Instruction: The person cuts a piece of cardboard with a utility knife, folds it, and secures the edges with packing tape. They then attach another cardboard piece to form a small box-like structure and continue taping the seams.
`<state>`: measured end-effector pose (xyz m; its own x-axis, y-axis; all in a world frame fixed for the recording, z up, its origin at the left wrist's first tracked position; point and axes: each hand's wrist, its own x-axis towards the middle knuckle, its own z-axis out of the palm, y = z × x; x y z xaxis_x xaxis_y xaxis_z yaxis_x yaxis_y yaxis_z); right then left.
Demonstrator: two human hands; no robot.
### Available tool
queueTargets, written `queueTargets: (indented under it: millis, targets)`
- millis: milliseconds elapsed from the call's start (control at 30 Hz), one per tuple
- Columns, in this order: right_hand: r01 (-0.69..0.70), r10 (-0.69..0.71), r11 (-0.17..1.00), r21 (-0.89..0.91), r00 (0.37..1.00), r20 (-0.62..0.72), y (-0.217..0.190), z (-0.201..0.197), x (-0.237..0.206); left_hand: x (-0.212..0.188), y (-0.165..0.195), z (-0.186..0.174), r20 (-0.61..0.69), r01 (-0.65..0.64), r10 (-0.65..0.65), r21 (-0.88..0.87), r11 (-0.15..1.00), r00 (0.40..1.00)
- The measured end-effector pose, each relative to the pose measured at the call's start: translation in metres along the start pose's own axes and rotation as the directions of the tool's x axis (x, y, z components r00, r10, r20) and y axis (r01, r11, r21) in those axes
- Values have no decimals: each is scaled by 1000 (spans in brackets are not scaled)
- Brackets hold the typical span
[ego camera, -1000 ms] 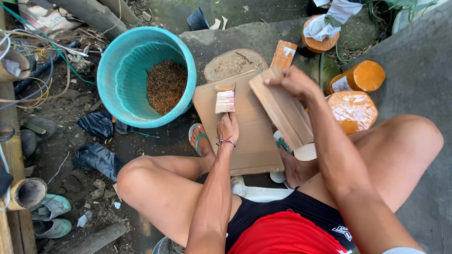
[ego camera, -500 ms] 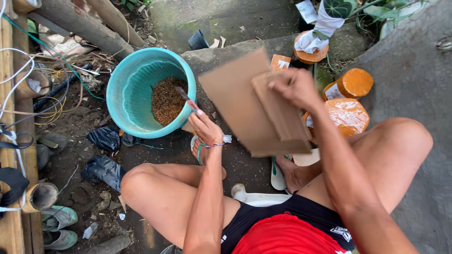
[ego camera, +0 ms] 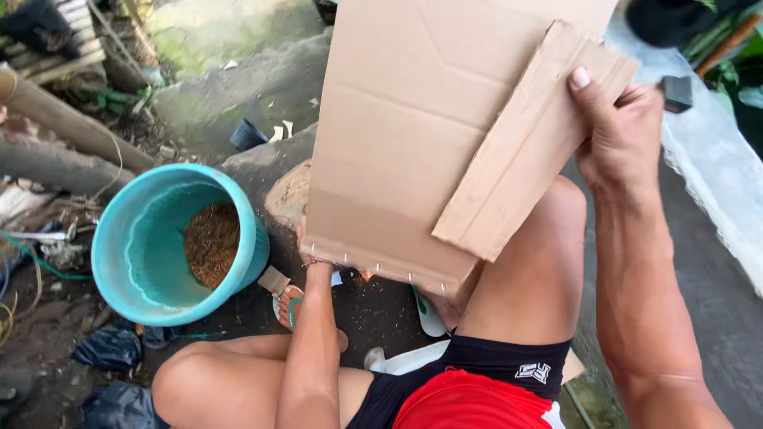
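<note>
Fingers (ego camera: 604,103) of the right hand (ego camera: 624,139) curl around the upper right edge of a narrow cardboard strip (ego camera: 528,147), the thumb lying flat along its face with the nail up near the top corner; the remaining fingers wrap behind the board and cannot be seen fully. That strip lies slanted across a large cardboard sheet (ego camera: 413,119), pressed against it, and both are raised upright between the hand and the ground. Left of the gripping fingers, the sheet spreads wide and blocks nearly everything behind it.

At the sheet's lower left corner the left hand (ego camera: 306,250) reaches up from below; its fingers are hidden behind the cardboard edge, so I cannot tell whether they pinch the board or merely touch it. A thin bracelet circles that wrist.

Further left of that hand stands a teal plastic bucket (ego camera: 143,246) with brown, grainy material (ego camera: 211,242) at its bottom. Just beside the bucket's base lies a small flat cardboard scrap (ego camera: 274,280), and near it a foot in a green-strapped sandal (ego camera: 290,306) rests on the dark ground. Bare knees frame the sheet below. Far left, past the bucket, lie thick bamboo poles (ego camera: 63,119). Black plastic bags (ego camera: 107,349) lie on the dirt beneath the bucket.
</note>
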<state>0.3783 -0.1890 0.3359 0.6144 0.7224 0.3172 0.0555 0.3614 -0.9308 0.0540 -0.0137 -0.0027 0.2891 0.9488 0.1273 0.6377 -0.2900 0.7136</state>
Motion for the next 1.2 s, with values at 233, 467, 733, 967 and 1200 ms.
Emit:
queueTargets:
  millis: [233, 467, 733, 967, 1200]
  targets:
    - [-228, 257, 963, 146, 938, -231, -7, -29, -74, 47, 14, -107, 281, 249, -154, -343, 906, 947]
    - [-289, 388, 897, 335, 878, -281, 9, -11, -145, 44, 160, -307, 686, 369, 200, -587, 721, 700]
    - [-436, 528, 764, 476, 846, -71, 19, 30, -200, -22, 254, -315, 345, -300, 347, -184, 936, 872]
    - [-416, 492, 791, 449, 868, -63, 15, -10, -186, -23, 264, -377, 83, -454, 447, 141, 880, 891]
    - [-401, 415, 904, 148, 907, -76, 42, -49, -153, -18, 232, -326, 366, -437, 357, 165, 884, 860]
